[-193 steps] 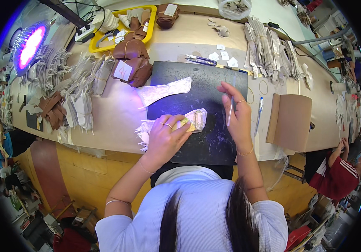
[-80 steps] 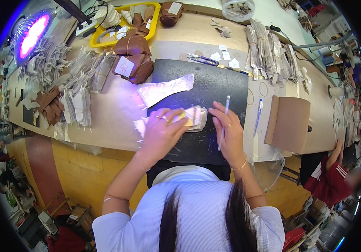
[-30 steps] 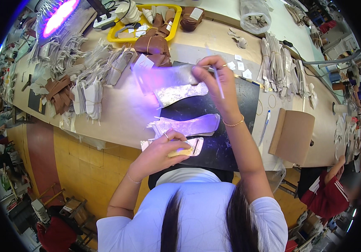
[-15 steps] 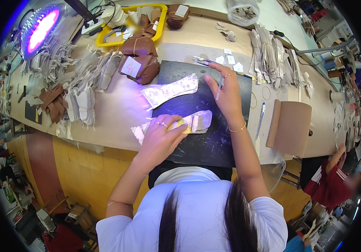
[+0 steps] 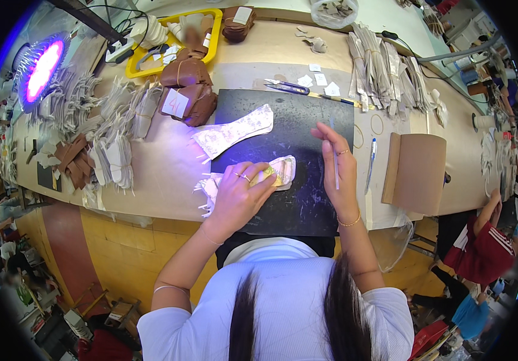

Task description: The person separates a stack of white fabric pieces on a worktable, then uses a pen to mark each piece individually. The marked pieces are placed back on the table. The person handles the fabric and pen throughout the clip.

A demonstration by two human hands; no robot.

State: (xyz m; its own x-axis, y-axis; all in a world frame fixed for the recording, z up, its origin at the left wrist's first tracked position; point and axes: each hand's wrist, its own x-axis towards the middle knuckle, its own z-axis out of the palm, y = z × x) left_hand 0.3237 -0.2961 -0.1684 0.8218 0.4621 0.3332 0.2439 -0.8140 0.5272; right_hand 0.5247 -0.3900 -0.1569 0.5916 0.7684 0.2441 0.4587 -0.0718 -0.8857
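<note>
My left hand (image 5: 241,192) lies curled over a stack of pale cut pieces (image 5: 286,169) on the black cutting mat (image 5: 307,210). Something yellowish (image 5: 269,174) shows under its fingertips, partly hidden. Frayed strips stick out at the stack's left end. In my right hand (image 5: 340,171), raised over the mat's right side, is a thin pale pen-like stick (image 5: 335,171), held upright along the fingers. A second pale stack (image 5: 238,130), narrow in the middle and wider at its ends, lies flat beyond my left hand.
Thread snips (image 5: 287,87) and small white paper tags (image 5: 319,79) lie past the mat. Brown bundles (image 5: 195,75), a yellow tray (image 5: 215,42) and a glowing lamp (image 5: 43,71) stand left. At right are a pen (image 5: 372,159), a brown board (image 5: 418,174) and pale strip bundles (image 5: 385,66).
My right hand has come back toward me from near the snips, still with the stick. My left hand stays on the stack. The whole view has shifted slightly.
</note>
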